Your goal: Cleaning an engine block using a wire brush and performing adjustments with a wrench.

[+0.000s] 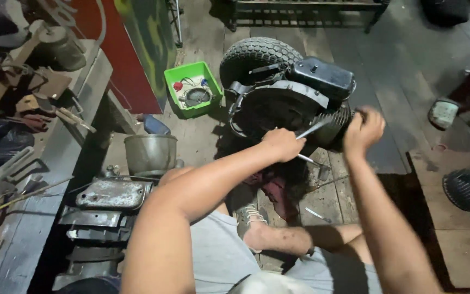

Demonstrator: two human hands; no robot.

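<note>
nearest the camera, a dented grey metal casing (112, 193) sits on stacked machine parts at the left of the plank floor (403, 71), with a dull steel pot (150, 153) just behind it. over bent knees, the left hand (283, 143) is closed around a slim metal tool (315, 128) angled into the small engine (295, 100), which rests mid-floor, black, greasy and finned, against a knobbly rubber tyre (254, 54). the right hand (363, 129) is fisted at the engine's right end; what it grips is hidden. on oily metal the tool could likely slip and skin knuckles on the fins, or the unbraced engine could roll. a green plastic tray (192, 88) of small parts lies beyond, near the red panel (123, 60).
</note>
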